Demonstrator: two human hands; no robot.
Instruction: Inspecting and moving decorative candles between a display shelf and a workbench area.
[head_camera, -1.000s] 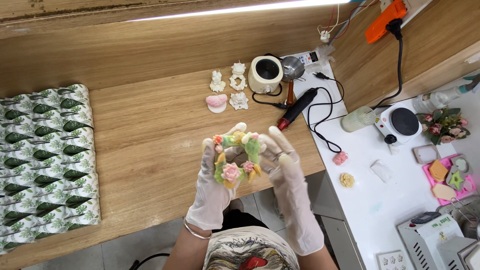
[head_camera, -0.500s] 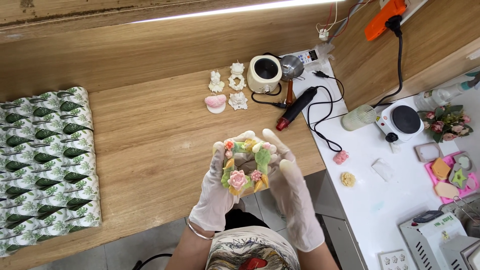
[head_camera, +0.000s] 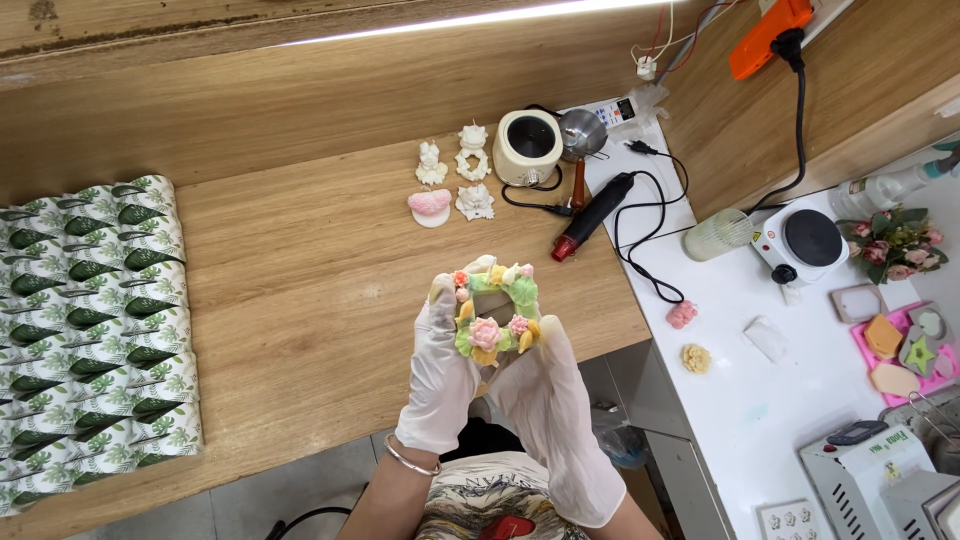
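Already fully decorated, the flower wreath ornament (head_camera: 493, 312) sits gripped between gloved left hand (head_camera: 443, 372) and right hand (head_camera: 545, 385); plain white castings (head_camera: 455, 180) wait at twelve o'clock.

Stacked boxes (head_camera: 95, 330) at table's (head_camera: 300, 280) left — small moulded figures (head_camera: 452, 180) at back, melting pot (head_camera: 528, 146) just right.

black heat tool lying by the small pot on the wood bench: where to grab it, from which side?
Probably the black barrel mid-length on the heat tool, from above, fingers across its width. It lies flat and slanted, red tip toward the bench edge. Stay off that tip and the cord trailing from the far end beside the small pot.
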